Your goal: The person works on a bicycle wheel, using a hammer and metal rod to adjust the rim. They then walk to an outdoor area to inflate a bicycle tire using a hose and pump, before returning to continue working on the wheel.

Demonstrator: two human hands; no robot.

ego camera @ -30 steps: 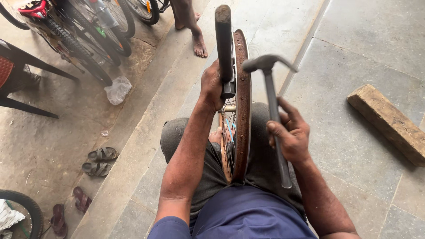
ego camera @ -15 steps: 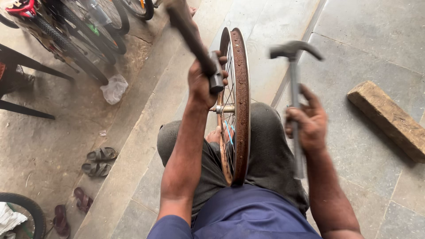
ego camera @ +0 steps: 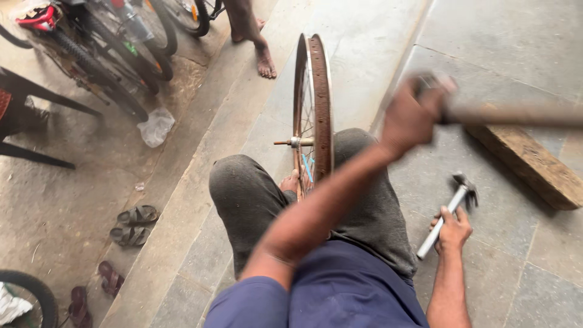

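Rust-brown and silver, the bare spoked bicycle wheel rim point(ego camera: 319, 115) stands upright on its edge between the seated person's bent knees, its axle stub poking out toward the left of the view, and it serves as the marker for everything else here. Across and to the right of the rim, the left hand point(ego camera: 413, 115) is stretched out at arm's length, fist closed around one end of a long brownish bar or handle point(ego camera: 516, 114) that runs off toward the right edge; the bar is blurred, so its exact kind cannot be told. Lower and further right of the rim, the right hand point(ego camera: 452, 229) rests on the grey stone floor point(ego camera: 486, 42), fingers wrapped around the pale shaft of a metal claw hammer point(ego camera: 446, 212) whose dark head lies on the stone. Beyond the hammer, right of the rim, lies a weathered wooden block point(ego camera: 534, 167). Left of the rim, down on the lower concrete ground, sit a pair of dark sandals point(ego camera: 133, 225) and a crumpled clear plastic bag point(ego camera: 156, 126). Behind the rim, another person's bare foot point(ego camera: 264, 61) stands near parked bicycles point(ego camera: 109, 42).
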